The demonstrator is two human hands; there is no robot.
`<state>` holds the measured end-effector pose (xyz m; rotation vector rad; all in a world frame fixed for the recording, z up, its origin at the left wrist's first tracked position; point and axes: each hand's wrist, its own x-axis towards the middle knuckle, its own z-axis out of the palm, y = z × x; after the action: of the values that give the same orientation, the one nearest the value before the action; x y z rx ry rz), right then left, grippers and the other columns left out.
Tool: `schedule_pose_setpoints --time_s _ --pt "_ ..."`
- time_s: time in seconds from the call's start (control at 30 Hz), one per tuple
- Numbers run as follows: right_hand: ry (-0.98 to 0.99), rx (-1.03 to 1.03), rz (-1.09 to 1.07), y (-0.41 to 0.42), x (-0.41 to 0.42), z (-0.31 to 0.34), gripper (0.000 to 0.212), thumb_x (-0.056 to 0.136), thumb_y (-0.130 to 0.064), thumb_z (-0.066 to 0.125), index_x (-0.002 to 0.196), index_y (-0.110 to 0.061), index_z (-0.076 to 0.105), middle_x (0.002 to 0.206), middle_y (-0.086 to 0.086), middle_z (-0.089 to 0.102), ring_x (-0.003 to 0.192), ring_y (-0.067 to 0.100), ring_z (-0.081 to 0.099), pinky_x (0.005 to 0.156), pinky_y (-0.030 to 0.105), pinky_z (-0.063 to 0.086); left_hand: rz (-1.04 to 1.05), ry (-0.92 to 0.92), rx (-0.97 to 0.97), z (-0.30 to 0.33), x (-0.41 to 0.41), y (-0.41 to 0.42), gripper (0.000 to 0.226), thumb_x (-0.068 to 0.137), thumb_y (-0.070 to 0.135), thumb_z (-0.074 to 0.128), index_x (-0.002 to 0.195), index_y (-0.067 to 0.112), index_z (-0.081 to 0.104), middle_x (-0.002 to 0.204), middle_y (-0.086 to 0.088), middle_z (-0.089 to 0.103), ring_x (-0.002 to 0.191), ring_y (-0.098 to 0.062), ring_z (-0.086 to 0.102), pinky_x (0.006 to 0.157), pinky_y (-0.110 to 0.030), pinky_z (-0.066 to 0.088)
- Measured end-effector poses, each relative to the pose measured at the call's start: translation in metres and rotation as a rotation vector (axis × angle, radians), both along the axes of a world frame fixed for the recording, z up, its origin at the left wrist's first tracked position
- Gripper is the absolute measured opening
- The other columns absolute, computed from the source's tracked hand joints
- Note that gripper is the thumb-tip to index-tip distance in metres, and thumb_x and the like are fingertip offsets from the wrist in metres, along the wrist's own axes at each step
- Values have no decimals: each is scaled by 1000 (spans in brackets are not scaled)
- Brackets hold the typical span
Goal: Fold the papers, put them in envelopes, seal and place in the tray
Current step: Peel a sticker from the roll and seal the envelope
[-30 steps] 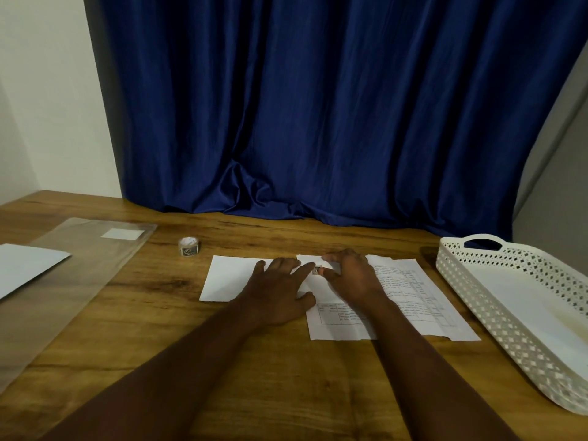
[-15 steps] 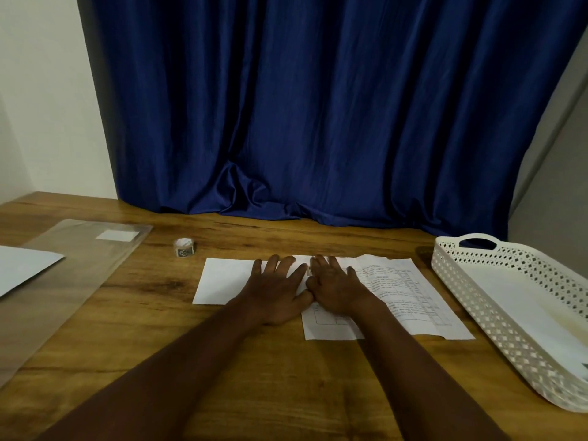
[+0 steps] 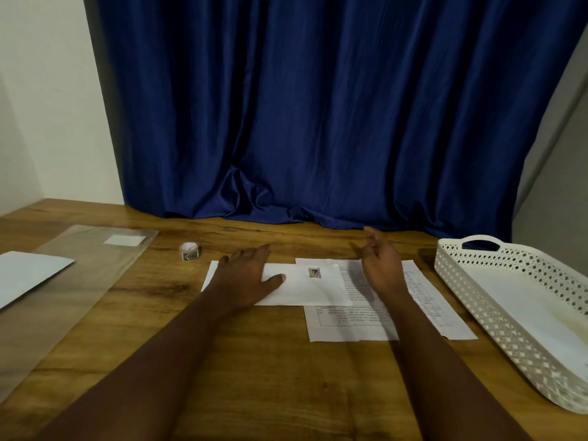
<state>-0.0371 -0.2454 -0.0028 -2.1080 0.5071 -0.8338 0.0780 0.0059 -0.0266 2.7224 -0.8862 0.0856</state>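
head view, single frame. wooden tabletop (image 3: 254, 361) fills the lower half of the frame; dark blue curtain (image 3: 318, 106) hangs behind it across the upper half.

left hand (image 3: 246, 276), centre of frame: palm down, fingers straight, resting flat on the left part of a white envelope (image 3: 305, 288). nothing gripped. the envelope lies flat on the tabletop, long side across the frame; a small dark-printed sticker (image 3: 314, 272) sits on its upper middle. the envelope's right end overlaps the printed papers (image 3: 413, 300), which lie flat just right of centre, spread a little, text side up.

right hand (image 3: 378, 265), right of centre: lifted above the papers, fingers loosely spread and relaxed, holding nothing. no contact with paper visible.

white perforated tray (image 3: 471, 300), right edge of frame: sits on the tabletop just beside the papers, handle slot at its far end. something white and flat lies inside; cannot tell what it is.

small sticker roll (image 3: 190, 251), upper left of the envelope, near but apart from it.

left edge of frame: clear plastic sleeve (image 3: 79, 281) lying flat, a small white label at its far end; a white sheet (image 3: 28, 275) lies partly on it.
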Motion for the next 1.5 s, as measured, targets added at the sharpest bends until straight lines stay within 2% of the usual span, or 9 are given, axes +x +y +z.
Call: schedule_pose_setpoints --time_s 0.27,0.57,0.73,0.87,0.97,1.03,1.2,1.4,1.5 --pt "44 14 31 5 3 -3 37 105 -20 47 141 -20 51 114 -1 62 99 11 56 86 25 43 -75 -6 -59 1 -1 0 87 91 68 57 160 32 19 158 -6 38 145 -29 34 118 -47 31" --pt "10 -4 88 17 0 4 39 101 -11 51 139 -20 56 125 0 62 113 12 58 101 31 46 -97 -61 -15 -8 0 -4 84 81 88 44 145 33 46 146 2 42 135 -21 37 114 -47 29" --pt "36 -45 94 18 2 4 40 101 -9 50 139 -19 55 129 0 62 110 7 55 91 22 42 -80 -75 -30 -5 -4 -6 84 75 88 53 137 32 48 141 3 44 131 -21 38 113 -46 30" --pt "28 -60 113 19 3 6 37 100 -16 57 136 -23 58 133 -2 62 112 7 58 99 27 47 -115 -82 -125 2 -8 -6 75 72 83 63 125 33 47 129 8 51 120 -16 44 106 -41 34" --pt "63 -155 176 27 1 11 34 100 -24 59 133 -25 61 135 -7 60 110 1 52 85 9 39 -145 -131 -166 10 -13 -7 70 70 82 66 118 35 43 117 11 59 110 -15 54 104 -39 34" --pt "111 -266 239 34 -2 13 33 99 -33 58 132 -30 62 133 -10 61 110 0 53 81 9 38 -175 -183 -189 14 -17 -9 72 68 83 66 117 37 43 116 13 60 108 -13 54 103 -38 36" --pt "300 -540 299 55 -5 16 39 93 -57 57 124 -36 67 119 -15 70 102 8 61 85 29 49 -276 -319 -214 18 -22 -12 76 66 82 66 124 37 46 126 15 57 116 -12 50 106 -37 32" --pt "373 -384 255 47 0 14 16 88 -48 70 100 -38 68 98 -22 67 87 3 58 74 29 51 -338 -353 -258 13 -17 -11 78 73 78 63 135 33 51 136 8 55 128 -18 48 118 -46 26" --pt "363 -350 167 37 2 14 14 89 -48 69 95 -37 65 94 -20 66 86 4 59 73 31 51 -287 -344 -271 12 -13 -11 83 82 72 60 151 30 39 160 2 37 152 -23 25 125 -56 11"
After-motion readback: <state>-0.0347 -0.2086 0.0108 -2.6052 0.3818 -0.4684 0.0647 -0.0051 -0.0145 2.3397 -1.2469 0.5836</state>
